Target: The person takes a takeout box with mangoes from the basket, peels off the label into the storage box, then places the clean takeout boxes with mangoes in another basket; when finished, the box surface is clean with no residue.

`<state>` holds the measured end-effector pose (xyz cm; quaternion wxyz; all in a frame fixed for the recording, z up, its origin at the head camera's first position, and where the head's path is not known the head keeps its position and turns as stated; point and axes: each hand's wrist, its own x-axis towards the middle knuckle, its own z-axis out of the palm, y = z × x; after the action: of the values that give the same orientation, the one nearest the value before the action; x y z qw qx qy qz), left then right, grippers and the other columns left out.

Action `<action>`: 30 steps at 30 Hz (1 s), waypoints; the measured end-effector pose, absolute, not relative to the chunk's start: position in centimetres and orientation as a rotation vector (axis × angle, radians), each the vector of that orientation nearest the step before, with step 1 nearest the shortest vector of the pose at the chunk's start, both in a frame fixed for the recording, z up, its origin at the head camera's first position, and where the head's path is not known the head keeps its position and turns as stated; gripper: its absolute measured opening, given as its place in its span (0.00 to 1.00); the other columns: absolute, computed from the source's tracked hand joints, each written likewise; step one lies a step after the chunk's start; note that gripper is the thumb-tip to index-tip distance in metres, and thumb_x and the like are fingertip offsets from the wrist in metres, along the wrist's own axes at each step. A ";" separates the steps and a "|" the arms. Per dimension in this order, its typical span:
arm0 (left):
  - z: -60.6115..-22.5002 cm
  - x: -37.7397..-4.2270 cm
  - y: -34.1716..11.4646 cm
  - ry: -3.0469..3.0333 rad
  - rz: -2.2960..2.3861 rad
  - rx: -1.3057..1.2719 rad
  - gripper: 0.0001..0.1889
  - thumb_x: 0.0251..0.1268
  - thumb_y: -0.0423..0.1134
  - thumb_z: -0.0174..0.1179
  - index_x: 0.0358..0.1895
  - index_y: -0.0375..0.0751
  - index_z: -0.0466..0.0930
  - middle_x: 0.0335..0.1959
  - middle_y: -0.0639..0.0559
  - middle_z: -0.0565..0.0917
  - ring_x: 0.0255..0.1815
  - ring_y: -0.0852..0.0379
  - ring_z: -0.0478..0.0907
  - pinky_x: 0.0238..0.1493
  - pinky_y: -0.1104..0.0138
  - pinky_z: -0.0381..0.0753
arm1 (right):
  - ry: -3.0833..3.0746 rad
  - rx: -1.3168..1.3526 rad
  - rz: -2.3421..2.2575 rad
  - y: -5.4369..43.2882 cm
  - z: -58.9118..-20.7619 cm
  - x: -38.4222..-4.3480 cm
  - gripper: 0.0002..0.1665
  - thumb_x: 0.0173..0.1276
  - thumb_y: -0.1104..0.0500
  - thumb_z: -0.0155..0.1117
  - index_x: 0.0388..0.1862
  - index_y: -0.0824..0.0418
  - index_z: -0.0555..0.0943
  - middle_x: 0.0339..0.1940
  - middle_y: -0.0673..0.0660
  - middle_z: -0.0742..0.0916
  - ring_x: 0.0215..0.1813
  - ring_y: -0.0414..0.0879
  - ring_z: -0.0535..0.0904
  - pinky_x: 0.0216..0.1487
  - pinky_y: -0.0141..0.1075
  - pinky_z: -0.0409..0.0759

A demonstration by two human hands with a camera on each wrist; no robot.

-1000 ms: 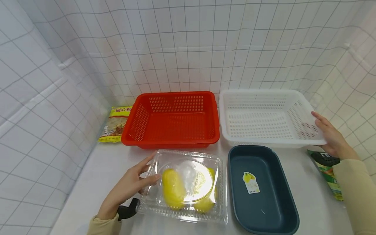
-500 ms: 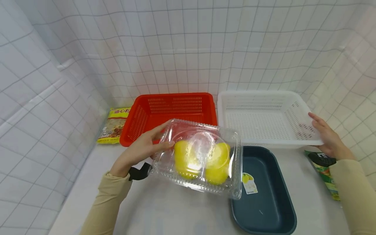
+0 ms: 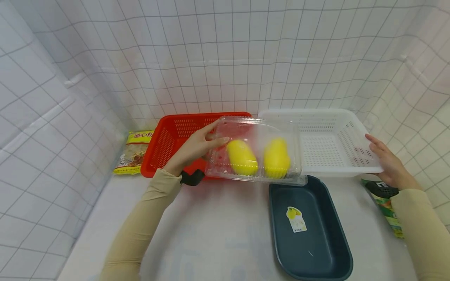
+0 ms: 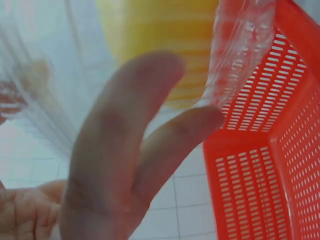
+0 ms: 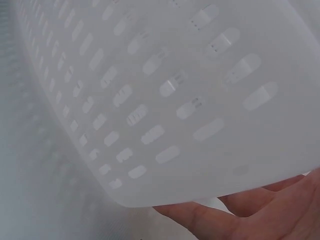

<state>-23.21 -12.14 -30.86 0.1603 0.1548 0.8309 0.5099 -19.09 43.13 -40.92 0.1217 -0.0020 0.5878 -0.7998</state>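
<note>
My left hand (image 3: 198,146) grips the left edge of a clear plastic clamshell box (image 3: 260,130), with two yellow mango-shaped fruits (image 3: 241,158) inside. The box is held across the gap between the red basket (image 3: 165,146) and the white basket (image 3: 339,169), overlapping both and the far end of the dark blue tray (image 3: 316,218). In the left wrist view, fingers (image 4: 115,130) press against the box, beside the red basket's slotted wall. At the white basket's right end, my right hand (image 3: 393,164) rests with fingers along the outer rim; the right wrist view shows its fingertips partly hidden behind that rim.
A yellow pasta bag (image 3: 133,154) lies left of the red basket. Under my right forearm is a green packet (image 3: 384,210). A fruit-picture label (image 3: 296,219) lies inside the dark tray. White grid-patterned curtain (image 3: 242,58) encloses the table's back and sides.
My left hand has lifted the clear box from beside the tray and carried it forward and right, up over the baskets. My right hand stays at the white basket.
</note>
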 end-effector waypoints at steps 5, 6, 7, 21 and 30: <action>-31.3 -24.8 -10.2 2.338 1.535 0.416 0.44 0.57 0.57 0.65 0.75 0.63 0.51 0.53 0.46 0.78 0.21 0.50 0.75 0.30 0.57 0.83 | 1.723 -0.007 -2.336 43.1 -41.0 -19.0 0.33 0.78 0.50 0.38 0.77 0.36 0.43 0.57 0.44 0.68 0.48 0.38 0.77 0.37 0.42 0.81; -31.4 -25.1 -9.8 2.335 1.542 0.413 0.44 0.57 0.57 0.65 0.75 0.62 0.50 0.52 0.46 0.79 0.19 0.50 0.74 0.30 0.57 0.83 | 1.724 -0.006 -2.336 43.1 -40.9 -19.0 0.33 0.78 0.50 0.38 0.77 0.36 0.43 0.57 0.44 0.68 0.48 0.38 0.77 0.37 0.42 0.81; -31.4 -25.3 -9.3 2.333 1.549 0.407 0.45 0.57 0.57 0.65 0.75 0.60 0.50 0.51 0.46 0.79 0.18 0.50 0.74 0.31 0.57 0.83 | 1.728 -0.004 -2.335 43.1 -40.9 -19.0 0.33 0.78 0.50 0.38 0.77 0.36 0.43 0.57 0.44 0.68 0.48 0.38 0.77 0.37 0.42 0.81; -32.0 -28.2 -3.2 2.437 1.559 0.333 0.43 0.61 0.52 0.63 0.76 0.50 0.49 0.55 0.45 0.76 0.12 0.55 0.67 0.23 0.65 0.81 | 1.704 -0.022 -2.358 42.9 -41.0 -19.0 0.33 0.78 0.50 0.38 0.77 0.36 0.44 0.55 0.42 0.73 0.48 0.38 0.77 0.37 0.43 0.81; -31.8 -29.1 0.1 2.510 1.497 0.339 0.43 0.60 0.54 0.62 0.75 0.46 0.52 0.65 0.45 0.69 0.29 0.50 0.78 0.34 0.64 0.82 | 1.775 0.032 -2.337 42.8 -41.0 -19.1 0.32 0.77 0.48 0.39 0.77 0.35 0.45 0.55 0.43 0.70 0.47 0.37 0.78 0.36 0.42 0.82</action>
<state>-29.07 0.09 -31.76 0.0994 0.1145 0.8489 0.5063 -19.09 42.83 -40.96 0.1030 0.0109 0.6016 -0.7921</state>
